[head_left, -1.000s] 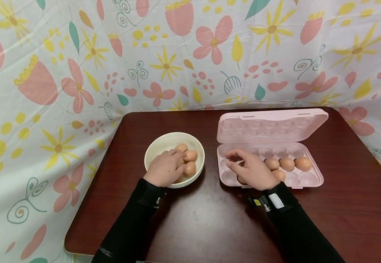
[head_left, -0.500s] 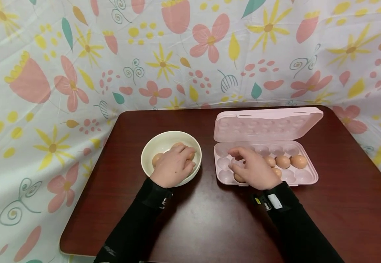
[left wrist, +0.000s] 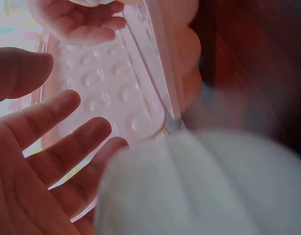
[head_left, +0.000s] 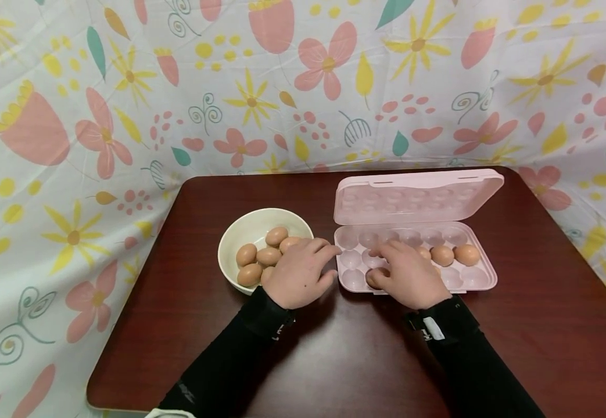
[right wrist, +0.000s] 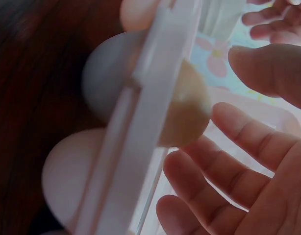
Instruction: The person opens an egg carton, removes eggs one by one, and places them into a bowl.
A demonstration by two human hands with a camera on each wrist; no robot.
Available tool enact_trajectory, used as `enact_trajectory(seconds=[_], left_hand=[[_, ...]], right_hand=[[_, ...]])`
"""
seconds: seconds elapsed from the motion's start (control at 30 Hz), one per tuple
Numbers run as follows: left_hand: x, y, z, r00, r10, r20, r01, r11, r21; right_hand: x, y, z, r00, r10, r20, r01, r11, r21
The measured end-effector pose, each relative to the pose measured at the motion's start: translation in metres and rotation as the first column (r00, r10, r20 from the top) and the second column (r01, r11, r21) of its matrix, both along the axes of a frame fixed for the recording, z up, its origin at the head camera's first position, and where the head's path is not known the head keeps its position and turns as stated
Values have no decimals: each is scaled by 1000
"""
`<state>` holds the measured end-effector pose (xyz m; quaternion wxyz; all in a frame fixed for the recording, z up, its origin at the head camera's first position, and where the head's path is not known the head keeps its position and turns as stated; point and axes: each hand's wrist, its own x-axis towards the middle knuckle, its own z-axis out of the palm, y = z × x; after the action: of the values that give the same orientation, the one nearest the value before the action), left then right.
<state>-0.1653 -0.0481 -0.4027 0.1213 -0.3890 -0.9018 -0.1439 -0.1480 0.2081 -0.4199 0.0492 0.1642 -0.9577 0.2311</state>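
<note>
My left hand (head_left: 303,273) hangs over the right rim of a cream bowl (head_left: 242,232) that holds several brown eggs (head_left: 268,256). In the left wrist view its fingers (left wrist: 67,152) are spread and loosely bent, with nothing between them. My right hand (head_left: 412,276) is over the pink egg carton (head_left: 486,278), its fingers loosely bent. Beside its thumb, a brown egg (head_left: 375,278) sits in a front-row cup. From the right wrist, that egg (right wrist: 187,110) rises above the carton's edge close to the fingertips. My right hand covers part of the carton's middle.
The carton's lid (head_left: 418,200) stands raised at the back. More eggs (head_left: 442,255) sit in the carton's middle row, towards the right. Everything rests on a dark red-brown table (head_left: 334,360), with a flowered cloth (head_left: 282,87) hanging behind it.
My left hand has moved right from inside the bowl to its right rim, uncovering eggs. My right hand has stayed over the carton, its thumb lowering towards the front-row egg. The view has shifted slightly.
</note>
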Motion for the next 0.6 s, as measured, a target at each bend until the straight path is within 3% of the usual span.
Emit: enact_trajectory(seconds=[0.3,0.6], left_hand=[[6,14,0,999,-19,-27,18,999,-30],[15,24,-5,999,-34,-15,33,998,-61]], right_hand=[[3,0,-4,998,-48,-36,50,997,50],[5,-3,-11,990,-130,47,123,984,126]])
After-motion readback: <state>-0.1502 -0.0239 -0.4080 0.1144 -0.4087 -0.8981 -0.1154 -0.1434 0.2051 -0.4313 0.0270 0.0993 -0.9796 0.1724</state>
